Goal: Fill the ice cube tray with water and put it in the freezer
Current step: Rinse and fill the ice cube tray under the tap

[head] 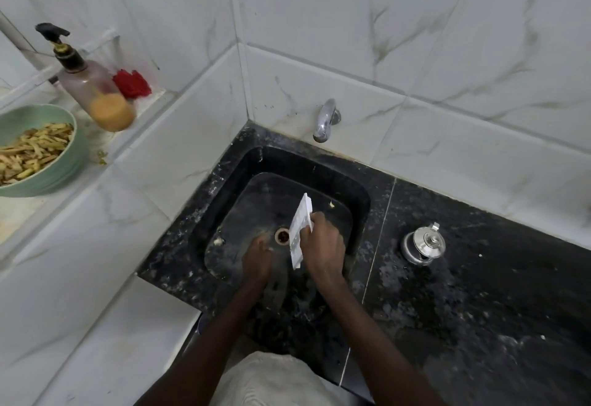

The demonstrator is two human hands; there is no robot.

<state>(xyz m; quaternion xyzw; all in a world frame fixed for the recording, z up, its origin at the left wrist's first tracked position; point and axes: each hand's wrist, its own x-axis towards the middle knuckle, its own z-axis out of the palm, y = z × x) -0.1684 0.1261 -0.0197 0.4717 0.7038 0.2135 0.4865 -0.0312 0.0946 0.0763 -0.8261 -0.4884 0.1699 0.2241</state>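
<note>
Gripping ice tray [298,232] was right hand [323,245], fingers curled round its edge | tray stood tilted on edge over black sink [319,165], near drain [282,236] | left hand [257,258] just beside tray, fingers loose, slightly apart, held nothing | tap [324,120] on wall behind sink | steel pot [423,245] on counter [495,293] | soap bottle [92,88], green bowl [48,178] far left

Your one head view, from above the black sink [358,194], facing steeply down and forward, close in, tap [325,120] on the sink's far side.
</note>
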